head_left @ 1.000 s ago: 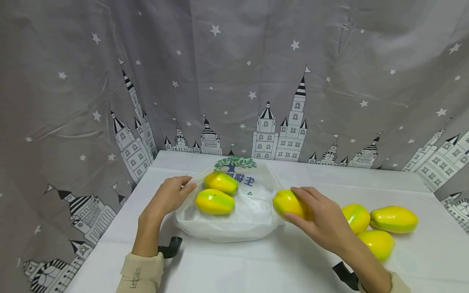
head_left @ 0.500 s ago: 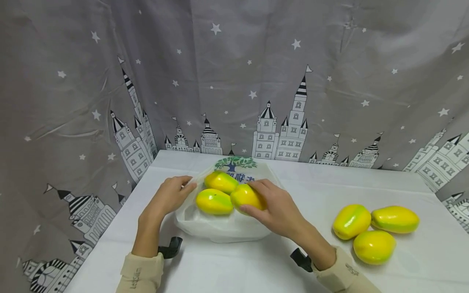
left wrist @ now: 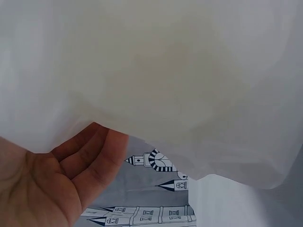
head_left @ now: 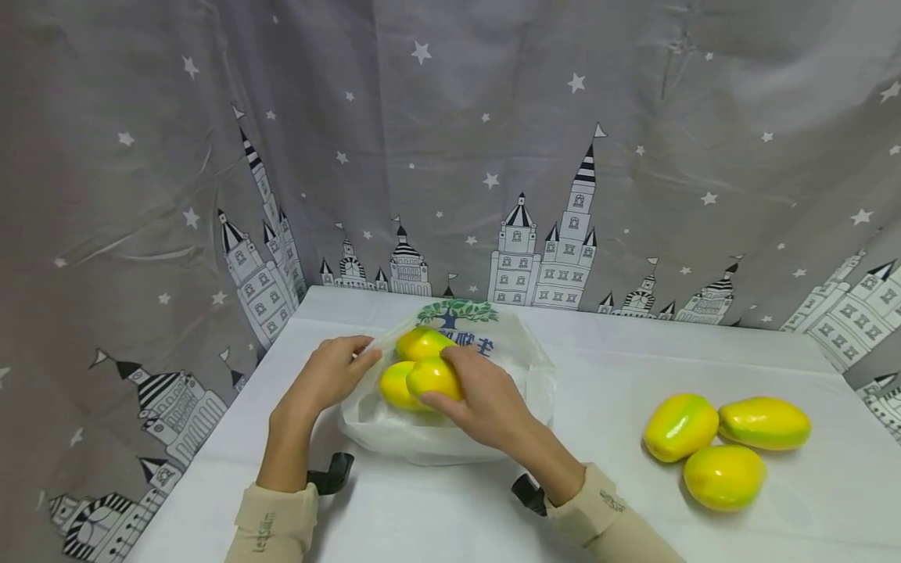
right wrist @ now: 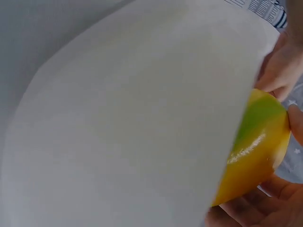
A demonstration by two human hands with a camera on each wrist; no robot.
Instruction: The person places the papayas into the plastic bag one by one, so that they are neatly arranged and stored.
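A white plastic bag (head_left: 524, 367) with a green tree print lies open on the table. My left hand (head_left: 360, 356) pinches its left rim and holds the mouth up; in the left wrist view the bag film (left wrist: 180, 85) hangs over my palm (left wrist: 47, 184). My right hand (head_left: 459, 385) grips a yellow-green mango (head_left: 431, 377) and holds it inside the bag mouth, on top of two other mangoes (head_left: 422, 342) (head_left: 391, 386). The right wrist view shows that mango (right wrist: 258, 156) half hidden behind the bag's white film (right wrist: 132, 118).
Three more mangoes (head_left: 679, 426) (head_left: 763, 422) (head_left: 723, 475) lie together on the white table (head_left: 598, 500) at the right. A grey curtain with stars and castles (head_left: 493, 156) closes off the back and sides. Black wrist straps (head_left: 331, 473) show near both sleeves.
My right hand carried a mango leftward from beside the bag's right edge into the bag mouth, onto the two mangoes there. My left hand kept its hold on the rim.
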